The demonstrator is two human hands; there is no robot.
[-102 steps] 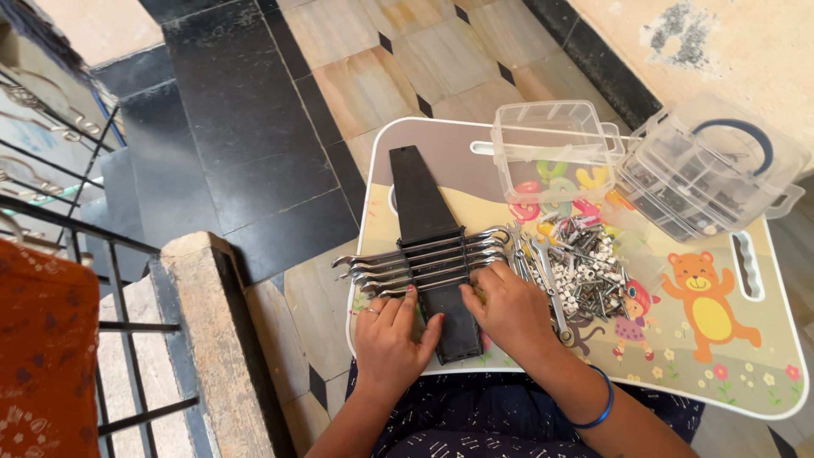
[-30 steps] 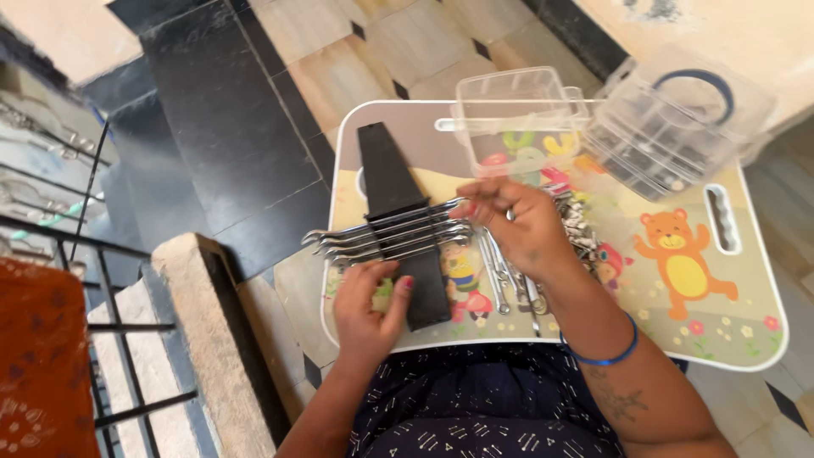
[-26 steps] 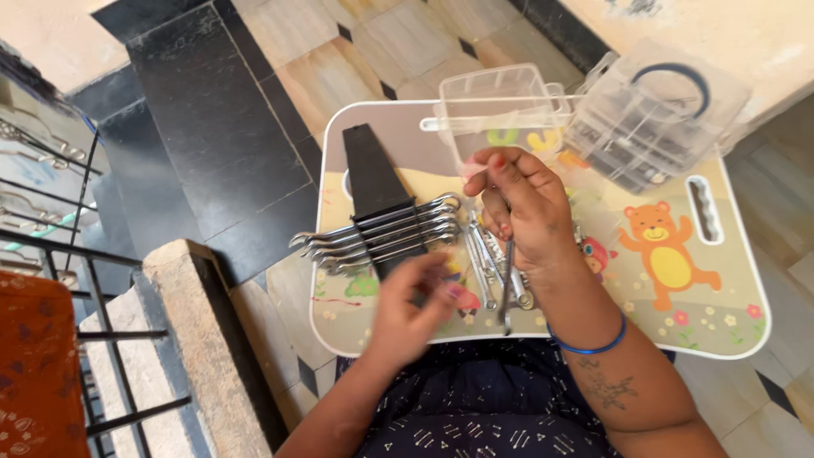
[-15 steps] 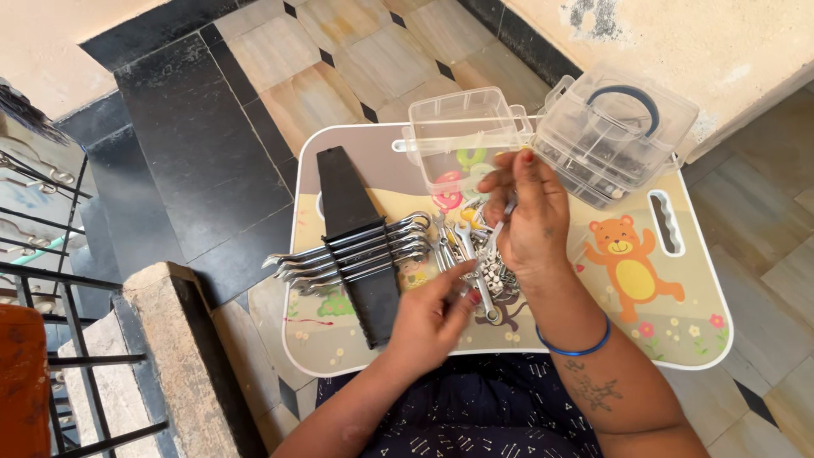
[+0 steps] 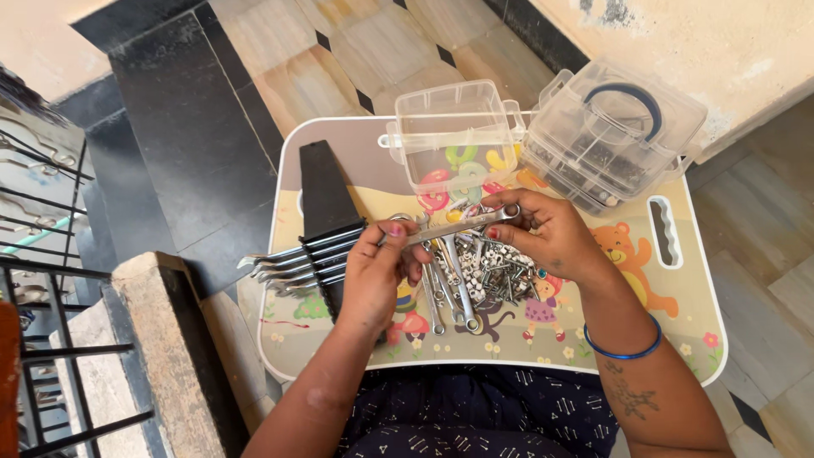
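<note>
Both hands — left hand (image 5: 373,276), right hand (image 5: 547,237) — pinch one spanner (image 5: 454,225) by its ends, level above the black holder (image 5: 326,225) for alignment.

I see my left hand (image 5: 373,276) and right hand (image 5: 551,237) each holding one end of a shiny wrench (image 5: 449,226). It sits above the desk (image 5: 678,339). Screws (image 5: 496,271) lie below.

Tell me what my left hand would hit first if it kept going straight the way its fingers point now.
Probably the clear open box. The left hand grips one end of a spanner and points up the lap tray, away from you. Depth is hard to judge from above, so it might pass over the box.
</note>
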